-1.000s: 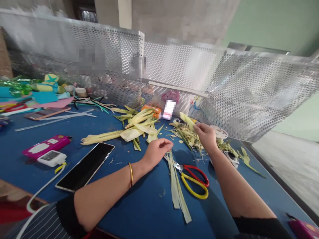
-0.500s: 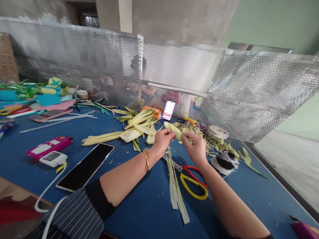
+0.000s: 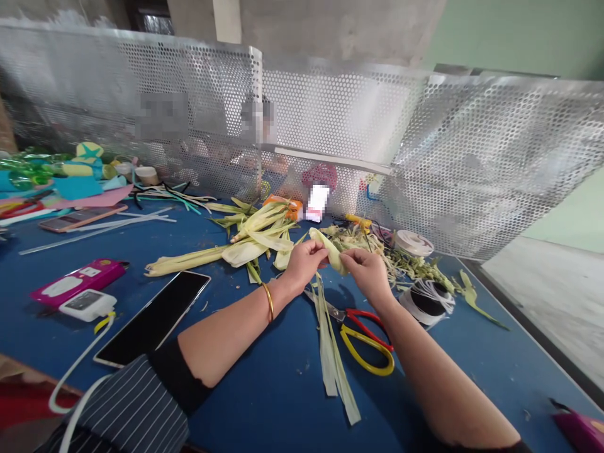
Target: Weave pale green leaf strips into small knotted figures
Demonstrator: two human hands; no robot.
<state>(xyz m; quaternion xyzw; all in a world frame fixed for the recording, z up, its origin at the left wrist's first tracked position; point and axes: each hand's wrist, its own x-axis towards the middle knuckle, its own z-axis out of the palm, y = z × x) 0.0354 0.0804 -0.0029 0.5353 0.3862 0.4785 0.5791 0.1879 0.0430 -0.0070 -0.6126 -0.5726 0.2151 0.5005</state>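
Observation:
Between my two hands is a pale green corn husk (image 3: 334, 257), raised above the table and curled at its upper left end. My left hand (image 3: 306, 261) pinches one side of it, and the fingers of my right hand (image 3: 367, 272) are closed on the other. Below them, long husk strips (image 3: 333, 362) lie on the blue table, beside scissors with one red and one yellow handle (image 3: 370, 349). The scissors' blades are partly covered by the strips. Left of my hands rests a heap of corn husks (image 3: 257, 242).
A black phone (image 3: 153, 318) and a magenta power strip (image 3: 80, 280) with a white charger (image 3: 89, 304) lie at left. A wire spool (image 3: 427, 303), husk scraps (image 3: 415, 267) and a tape roll (image 3: 413, 242) sit at right. Behind stands a perforated metal screen (image 3: 330, 113); people show through it.
The view has shifted slightly. Both hands keep hold of the corn husk, which now looks a little more curled and opened out between them.

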